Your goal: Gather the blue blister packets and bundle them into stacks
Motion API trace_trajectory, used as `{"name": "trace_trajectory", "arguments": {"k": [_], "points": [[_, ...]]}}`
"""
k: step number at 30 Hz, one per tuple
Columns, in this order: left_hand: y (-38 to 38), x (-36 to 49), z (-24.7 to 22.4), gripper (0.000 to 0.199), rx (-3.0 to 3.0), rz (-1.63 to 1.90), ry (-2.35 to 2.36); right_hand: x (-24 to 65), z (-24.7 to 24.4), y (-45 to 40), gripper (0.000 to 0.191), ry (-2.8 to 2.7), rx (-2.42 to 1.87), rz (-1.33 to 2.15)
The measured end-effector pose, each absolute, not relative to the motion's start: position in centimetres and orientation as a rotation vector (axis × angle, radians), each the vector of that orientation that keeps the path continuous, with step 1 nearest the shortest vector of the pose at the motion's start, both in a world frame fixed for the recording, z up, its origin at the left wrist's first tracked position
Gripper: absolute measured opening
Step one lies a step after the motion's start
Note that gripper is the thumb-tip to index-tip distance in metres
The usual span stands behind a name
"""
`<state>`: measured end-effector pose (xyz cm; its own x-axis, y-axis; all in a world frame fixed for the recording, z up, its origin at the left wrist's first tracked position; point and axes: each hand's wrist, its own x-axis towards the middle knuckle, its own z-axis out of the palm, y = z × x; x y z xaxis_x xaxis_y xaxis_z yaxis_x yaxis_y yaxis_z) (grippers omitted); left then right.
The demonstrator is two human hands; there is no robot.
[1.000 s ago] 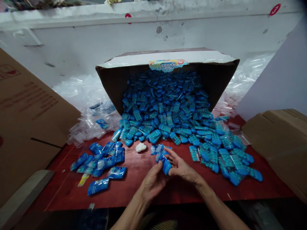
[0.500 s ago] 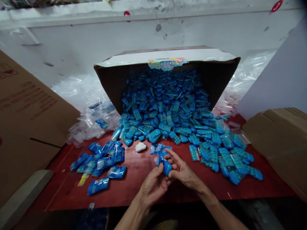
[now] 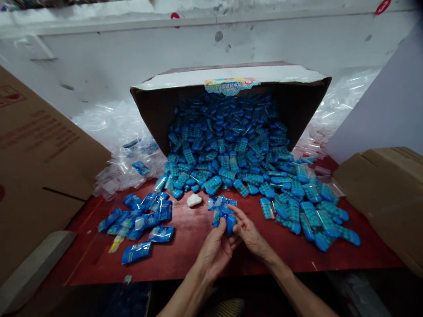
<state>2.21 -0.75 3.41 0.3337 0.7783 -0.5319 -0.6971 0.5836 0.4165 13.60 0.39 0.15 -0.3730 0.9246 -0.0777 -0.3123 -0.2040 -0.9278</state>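
Between my two hands is a small container with a blue end, partly covered by a shiny printed blue sleeve. My left hand grips it from below, the thumb pressed on its near face. At its right side my right hand pinches it with the thumb and bent fingers, the index finger stretched forward. Just beyond the fingertips lie flat blue printed sleeves. A crumpled white lump rests left of them. Clear containers with blue ends and turquoise beads form a big heap ahead.
A tipped cardboard box spills the heap onto the red table. Several blue-wrapped packs lie at left. Clear plastic pieces pile up behind. Cartons and a brown cardboard box flank the sides.
The container has turned in my hands, and its blue rounded end is now more covered by the sleeve and fingers. Both hands stay nearly in place.
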Motion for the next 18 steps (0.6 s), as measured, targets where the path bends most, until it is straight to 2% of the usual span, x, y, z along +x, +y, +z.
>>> {"name": "trace_trajectory", "arguments": {"k": [5,12,16,18], "points": [[-0.8,1.7,3.4,0.018,0.084,0.939,0.712,13.8,-0.4,0.5,0.063,-1.041,-0.79,1.864],[-1.2,1.3,2.6,0.018,0.113,0.985,0.74,13.2,-0.1,0.3,0.05,-1.32,-0.887,1.718],[-0.4,-2.4,2.9,0.02,0.043,1.247,0.75,13.3,-0.2,1.3,0.042,-1.619,-1.06,1.378],[0.3,-5.2,3.4,0.033,0.001,1.462,0.73,13.5,-0.5,2.5,0.034,-1.785,-1.247,1.055]]}}
